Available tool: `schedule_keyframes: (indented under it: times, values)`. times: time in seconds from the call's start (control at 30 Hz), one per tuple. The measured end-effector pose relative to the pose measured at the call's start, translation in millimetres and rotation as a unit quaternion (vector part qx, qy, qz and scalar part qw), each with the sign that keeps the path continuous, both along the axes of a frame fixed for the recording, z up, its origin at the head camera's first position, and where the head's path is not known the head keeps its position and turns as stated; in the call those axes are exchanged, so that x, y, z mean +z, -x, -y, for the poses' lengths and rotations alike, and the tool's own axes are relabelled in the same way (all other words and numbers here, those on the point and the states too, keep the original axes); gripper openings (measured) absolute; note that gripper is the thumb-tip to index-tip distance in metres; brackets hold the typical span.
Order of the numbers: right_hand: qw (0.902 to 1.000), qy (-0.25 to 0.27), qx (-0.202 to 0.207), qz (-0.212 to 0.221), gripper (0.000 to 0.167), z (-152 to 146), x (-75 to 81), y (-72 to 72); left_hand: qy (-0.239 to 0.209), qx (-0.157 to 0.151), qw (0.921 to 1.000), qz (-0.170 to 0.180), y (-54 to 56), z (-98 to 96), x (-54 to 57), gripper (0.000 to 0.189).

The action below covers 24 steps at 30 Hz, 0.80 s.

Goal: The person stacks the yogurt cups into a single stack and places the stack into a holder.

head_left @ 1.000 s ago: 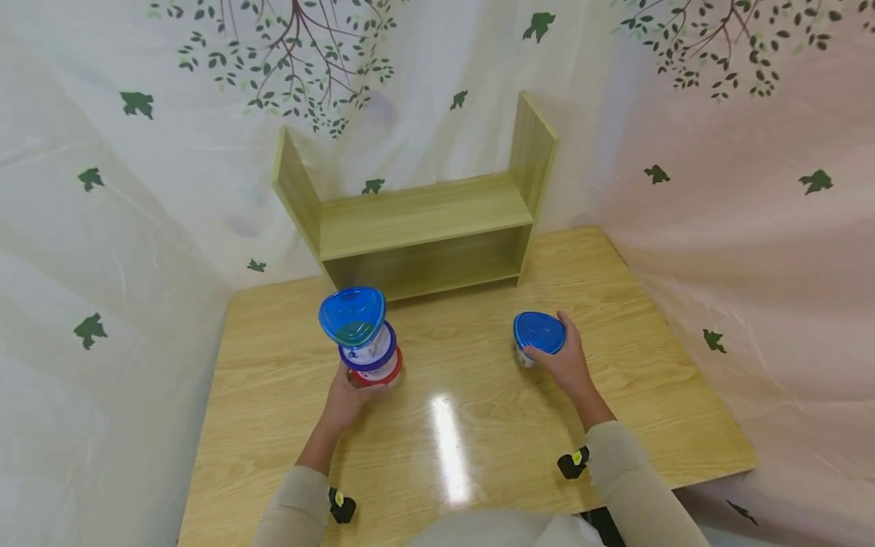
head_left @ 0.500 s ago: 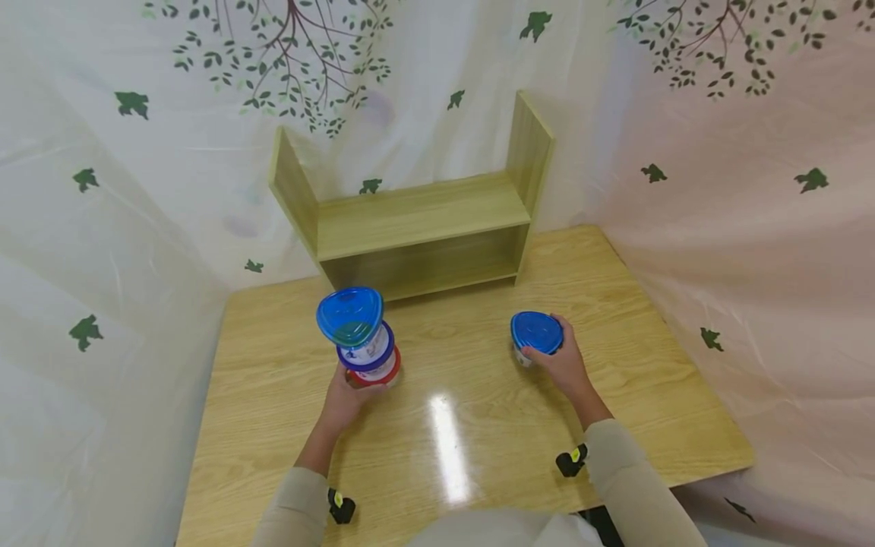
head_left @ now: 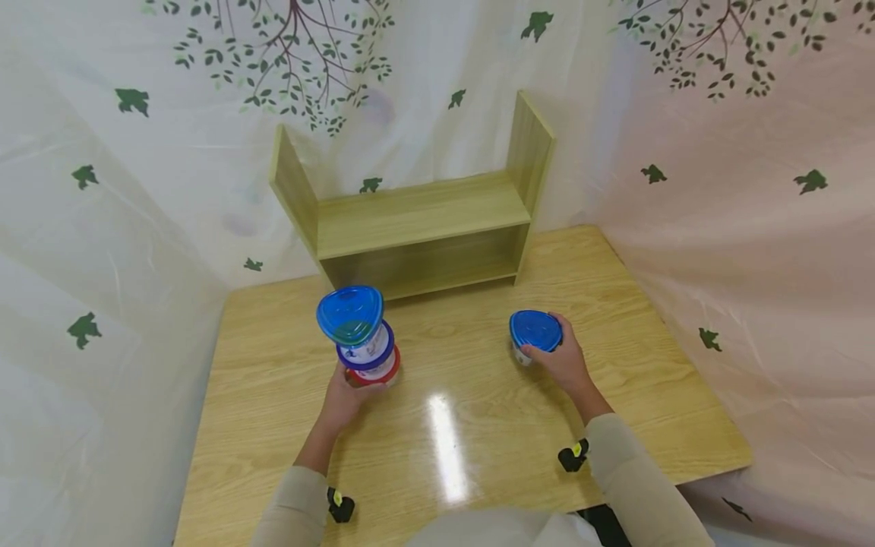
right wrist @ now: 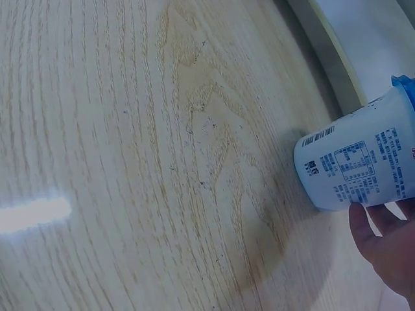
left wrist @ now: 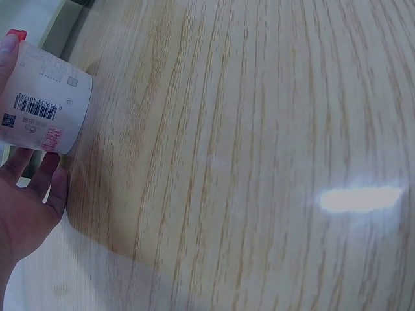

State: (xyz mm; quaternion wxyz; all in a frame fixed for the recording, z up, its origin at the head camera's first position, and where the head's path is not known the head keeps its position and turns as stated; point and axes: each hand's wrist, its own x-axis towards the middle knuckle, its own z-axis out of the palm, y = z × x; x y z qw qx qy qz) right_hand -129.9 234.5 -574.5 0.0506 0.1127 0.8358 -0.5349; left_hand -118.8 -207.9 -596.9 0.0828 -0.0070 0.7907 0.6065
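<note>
On the table's left half stands a stack of three lidded tubs. Its top tub has a rounded-triangular blue lid (head_left: 350, 313), the middle one a dark blue rim (head_left: 367, 357), and the lowest is a red-lidded tub (head_left: 393, 371). My left hand (head_left: 344, 399) grips the red-lidded tub from its near side. In the left wrist view, that tub's white wall (left wrist: 45, 100) with a barcode shows, fingers around it. Farther right, my right hand (head_left: 566, 365) holds a blue-lidded tub (head_left: 536, 331), thumb across the lid's near edge. Its printed white wall (right wrist: 353, 159) appears in the right wrist view.
A two-level wooden shelf (head_left: 424, 216) stands at the table's back edge, behind the tubs. The wooden table (head_left: 451, 334) carries a bright light reflection between the hands. Printed cloth walls (head_left: 424, 45) enclose the back and both sides.
</note>
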Motion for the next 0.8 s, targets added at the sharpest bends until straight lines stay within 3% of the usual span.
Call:
schedule_keyframes:
  times: [0.33, 0.8]
  values:
    - [0.9999, 0.0, 0.012, -0.006, 0.106, 6.6, 2.9, 6.9, 0.005, 0.0, 1.0, 0.0, -0.9, 0.7, -1.2, 0.094]
    - [0.9991, 0.013, 0.04, -0.01, 0.105, 26.8, 32.5, 22.2, 0.003, 0.002, 1.0, -0.001, -0.3, 0.8, -1.9, 0.094]
